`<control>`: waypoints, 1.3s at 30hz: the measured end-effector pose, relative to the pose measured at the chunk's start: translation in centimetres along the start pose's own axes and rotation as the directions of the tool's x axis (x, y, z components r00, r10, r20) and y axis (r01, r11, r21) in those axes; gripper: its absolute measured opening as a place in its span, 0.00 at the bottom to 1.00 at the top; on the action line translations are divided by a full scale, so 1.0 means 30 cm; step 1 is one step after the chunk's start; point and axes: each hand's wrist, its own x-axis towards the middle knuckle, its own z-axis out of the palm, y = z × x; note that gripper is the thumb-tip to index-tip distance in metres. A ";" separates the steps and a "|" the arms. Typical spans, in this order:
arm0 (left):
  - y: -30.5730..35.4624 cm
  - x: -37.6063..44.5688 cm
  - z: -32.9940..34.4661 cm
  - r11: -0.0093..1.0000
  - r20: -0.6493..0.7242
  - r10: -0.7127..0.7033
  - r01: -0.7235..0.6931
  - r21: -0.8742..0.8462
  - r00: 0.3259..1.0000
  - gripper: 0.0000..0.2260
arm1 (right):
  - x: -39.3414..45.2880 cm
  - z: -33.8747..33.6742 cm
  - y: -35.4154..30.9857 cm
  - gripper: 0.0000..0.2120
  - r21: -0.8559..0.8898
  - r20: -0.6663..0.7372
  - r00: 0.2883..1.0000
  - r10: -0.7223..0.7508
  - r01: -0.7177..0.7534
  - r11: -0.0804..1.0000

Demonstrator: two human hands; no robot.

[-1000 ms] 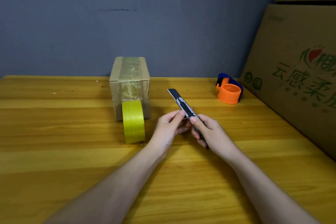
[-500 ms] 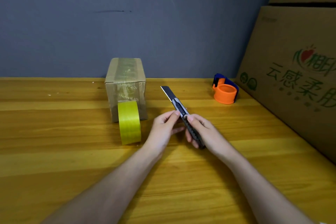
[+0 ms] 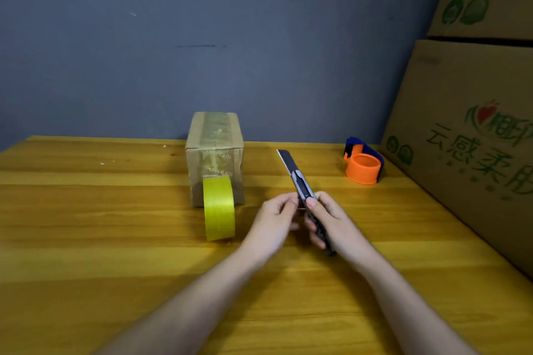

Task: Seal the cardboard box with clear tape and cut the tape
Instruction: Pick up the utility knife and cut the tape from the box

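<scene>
Where hands (image 3: 305,219) work, wooden table (image 3: 115,239), grey wall (image 3: 202,37)

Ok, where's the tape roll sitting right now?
The tape roll stands on edge on the wooden table, left of centre in the head view, right in front of the small cardboard box and left of the left hand.

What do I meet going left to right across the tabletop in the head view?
Yellow tape roll in front of the small taped box → left hand → utility knife gripped by right hand → orange tape dispenser → big printed cartons.
</scene>
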 end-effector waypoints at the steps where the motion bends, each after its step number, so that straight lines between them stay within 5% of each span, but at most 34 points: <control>1: 0.021 -0.019 -0.014 0.993 0.027 0.017 -0.020 0.115 0.999 0.12 | -0.002 0.003 -0.011 0.08 0.025 -0.011 1.000 -0.010 0.010 1.000; 5: 0.127 -0.111 -0.120 0.823 0.083 0.188 -0.203 0.531 0.979 0.12 | 0.008 0.031 -0.046 0.09 0.044 -0.036 0.998 -0.046 0.048 0.998; 8: 0.201 -0.161 -0.231 0.779 0.019 0.326 -0.280 0.561 0.945 0.06 | 0.026 0.067 -0.085 0.09 0.005 -0.008 0.998 -0.060 0.060 0.998; 11: 0.208 -0.154 -0.349 0.769 -0.184 0.450 -0.274 0.577 0.874 0.06 | 0.037 0.112 -0.134 0.11 -0.041 0.015 0.997 -0.075 0.075 0.996; 15: 0.162 -0.110 -0.456 0.863 -0.348 0.280 -0.076 0.499 0.895 0.17 | 0.049 0.173 -0.180 0.09 -0.052 0.034 0.994 -0.100 0.102 0.993; 20: 0.142 -0.106 -0.472 0.880 -0.186 0.063 0.033 0.475 0.981 0.40 | 0.059 0.209 -0.200 0.10 -0.054 0.039 0.995 -0.091 0.093 0.994; 27: 0.144 -0.084 -0.483 0.957 -0.105 -0.016 0.046 0.286 0.994 0.36 | 0.056 0.200 -0.169 0.11 -0.048 0.033 0.998 -0.059 0.060 0.997; 39: 0.119 -0.051 -0.494 0.968 -0.012 -0.048 0.049 0.247 0.999 0.34 | 0.043 0.173 -0.152 0.13 -0.169 0.092 0.996 -0.008 0.024 0.985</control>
